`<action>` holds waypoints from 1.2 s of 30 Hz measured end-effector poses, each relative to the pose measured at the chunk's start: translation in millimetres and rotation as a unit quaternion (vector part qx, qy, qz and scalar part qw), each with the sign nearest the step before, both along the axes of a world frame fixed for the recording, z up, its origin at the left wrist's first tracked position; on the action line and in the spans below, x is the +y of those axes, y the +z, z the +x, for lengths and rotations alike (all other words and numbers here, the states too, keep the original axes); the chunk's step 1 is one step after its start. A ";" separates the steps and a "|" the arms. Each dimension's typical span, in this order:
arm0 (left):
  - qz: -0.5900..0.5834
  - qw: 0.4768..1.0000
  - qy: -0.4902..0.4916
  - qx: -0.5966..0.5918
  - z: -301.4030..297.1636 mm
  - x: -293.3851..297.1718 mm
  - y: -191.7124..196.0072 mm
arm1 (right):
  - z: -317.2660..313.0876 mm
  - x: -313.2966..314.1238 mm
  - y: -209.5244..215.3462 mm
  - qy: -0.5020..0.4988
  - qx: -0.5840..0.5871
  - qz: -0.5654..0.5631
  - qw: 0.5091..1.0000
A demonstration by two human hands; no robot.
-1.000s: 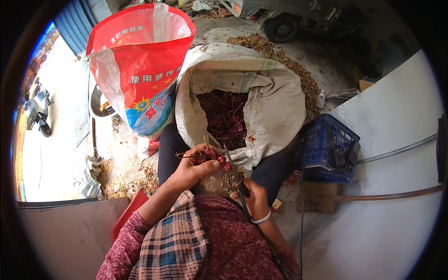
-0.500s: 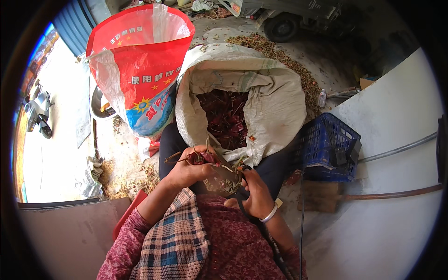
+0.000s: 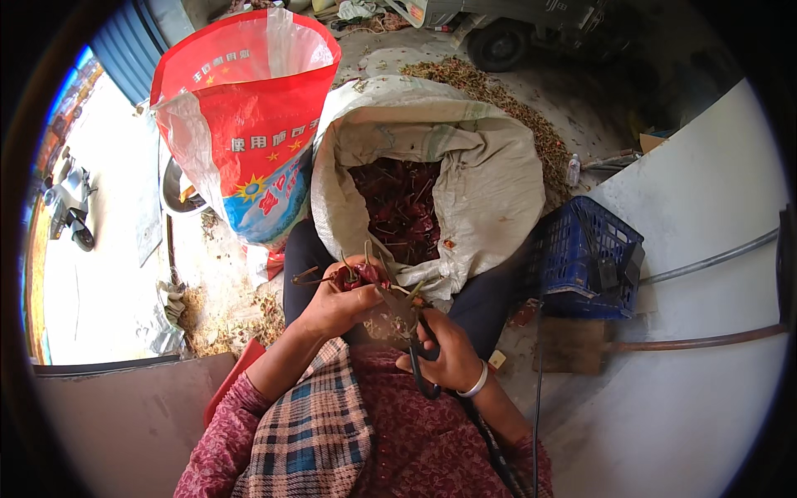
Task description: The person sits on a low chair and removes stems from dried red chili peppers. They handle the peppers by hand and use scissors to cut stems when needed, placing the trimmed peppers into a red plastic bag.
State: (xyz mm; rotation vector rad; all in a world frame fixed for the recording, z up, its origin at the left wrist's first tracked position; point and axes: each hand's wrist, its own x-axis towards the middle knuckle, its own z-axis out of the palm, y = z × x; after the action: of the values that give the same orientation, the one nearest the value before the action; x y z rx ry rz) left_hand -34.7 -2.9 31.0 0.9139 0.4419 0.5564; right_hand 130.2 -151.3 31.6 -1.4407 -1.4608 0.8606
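Note:
My left hand [image 3: 330,313] is closed around a few dark red dried chili peppers [image 3: 362,275], whose stems poke out past the fingers. In my right hand [image 3: 454,355] is a pair of scissors with black handles [image 3: 418,365]. Its blades point at the pepper stems beside my left thumb; exactly where they touch, I cannot tell. Both hands are over my lap, just in front of a white woven sack [image 3: 490,199] with its rim rolled down. Inside that sack lies a heap of red dried peppers [image 3: 403,220].
A tall red and blue plastic sack [image 3: 270,116] stands open at the left, with a metal basin [image 3: 176,187] behind it. At the right is a blue plastic crate [image 3: 585,261]. Plant scraps [image 3: 498,95] lie beyond the white sack, near a vehicle wheel [image 3: 500,46].
The scissors' handles have spread apart, and the lower loop now shows below my right hand. My left hand keeps its hold on the peppers, almost unmoved.

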 end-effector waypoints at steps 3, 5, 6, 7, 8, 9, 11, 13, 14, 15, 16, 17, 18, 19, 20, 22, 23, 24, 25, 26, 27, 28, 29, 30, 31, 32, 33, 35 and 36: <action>0.017 1.000 0.003 0.024 -1.7 0.9 -0.1 | -0.3 2.7 1.9 -0.039 -0.056 0.038 0.997; -0.003 1.000 0.009 0.013 -0.7 0.5 -0.1 | -3.0 2.0 -1.1 -0.054 -0.079 0.062 0.993; -0.013 1.000 0.012 0.006 0.4 0.2 0.2 | -4.8 0.1 -2.1 -0.047 -0.056 0.037 0.997; -0.033 0.999 0.011 -0.005 1.8 -1.3 0.8 | -7.4 -3.2 -3.4 -0.039 -0.033 0.011 0.999; -0.053 0.998 0.010 -0.016 3.5 -3.7 1.7 | -8.9 -4.6 -4.4 -0.032 -0.011 -0.014 0.999; -0.073 0.997 0.008 -0.025 4.2 -5.1 3.1 | -9.6 -4.0 -5.8 -0.027 0.008 -0.007 1.000; -0.062 0.998 0.001 -0.020 3.5 -3.7 5.0 | -10.3 -3.3 -8.2 -0.018 0.045 0.007 0.999; -0.058 0.998 -0.003 -0.021 2.4 -3.0 4.8 | -8.5 -0.6 -3.2 -0.020 0.035 0.026 0.999; -0.058 0.998 -0.003 -0.026 2.2 -3.1 4.8 | -7.7 0.2 -1.6 -0.021 0.030 0.035 0.999; -0.059 0.998 -0.005 -0.032 3.1 -2.7 5.0 | -7.0 -0.1 -2.5 -0.016 0.030 0.035 0.999; -0.055 0.998 -0.004 -0.034 3.6 -2.5 4.5 | -6.4 -0.6 -4.4 -0.011 0.031 0.035 0.999; -0.051 0.998 -0.004 -0.035 4.0 -2.3 3.5 | -6.0 -0.8 -5.3 -0.005 0.031 0.035 0.999; -0.047 0.998 -0.002 -0.036 3.9 -2.5 2.7 | -6.4 -1.0 -3.8 -0.009 0.034 0.033 0.999; -0.041 0.998 -0.011 -0.043 3.9 -1.7 2.8 | -7.4 -1.0 -1.0 -0.013 0.037 0.031 0.999; -0.034 0.998 -0.021 -0.051 4.1 -0.2 3.1 | -8.3 -0.9 0.5 -0.017 0.040 0.030 0.999; -0.034 0.998 -0.023 -0.056 4.9 -0.4 4.3 | -9.2 -1.1 -3.7 -0.033 0.015 0.038 0.999; -0.040 0.998 -0.015 -0.053 6.0 -2.4 5.2 | -9.9 -1.4 -6.8 -0.041 0.003 0.042 0.998; -0.045 0.998 -0.008 -0.052 7.1 -3.1 5.9 | -11.5 -2.4 -10.1 -0.052 0.014 0.035 0.998; -0.044 0.997 -0.015 -0.054 7.6 -2.7 4.8 | -14.2 -4.1 -13.8 -0.063 0.025 0.029 0.997; -0.044 0.997 -0.022 -0.056 8.3 -1.9 2.5 | -16.7 -5.4 -16.7 -0.074 0.036 0.022 0.996; -0.043 0.997 -0.028 -0.058 8.9 -1.5 2.2 | -19.1 -5.8 -18.6 -0.086 0.039 0.035 0.995; -0.038 0.998 -0.027 -0.044 9.8 -2.1 4.6 | -21.4 -6.0 -20.1 -0.097 0.042 0.047 0.993; -0.033 0.999 -0.026 -0.031 11.3 -3.5 10.3 | -22.5 -6.5 -21.8 -0.108 0.046 0.060 0.991; -0.028 0.999 -0.026 -0.018 12.4 -4.4 17.2 | -21.6 -7.5 -24.5 -0.108 0.053 0.052 0.991; -0.010 0.999 -0.036 0.005 12.2 -4.8 25.1 | -19.5 -8.9 -27.6 -0.108 0.061 0.045 0.991; 0.008 0.999 -0.045 0.026 11.9 -5.0 33.5 | -16.8 -10.0 -28.8 -0.109 0.068 0.038 0.991; 0.028 0.997 -0.051 0.048 11.3 -4.2 38.0 | -11.8 -8.4 -21.7 -0.113 0.037 0.032 0.992; 0.114 0.989 -0.051 0.073 7.7 -0.8 34.6 | 1.1 -4.7 -0.3 -0.116 -0.021 0.019 0.993; 0.156 0.983 -0.055 0.084 7.0 2.2 33.6 | 7.8 -5.7 1.9 -0.105 -0.037 0.023 0.994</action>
State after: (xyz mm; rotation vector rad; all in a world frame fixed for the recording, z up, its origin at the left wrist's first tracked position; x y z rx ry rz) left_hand -27.7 -0.7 64.6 1.2850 0.4595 0.4554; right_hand 138.0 -157.1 33.6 -1.5734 -1.3457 0.6457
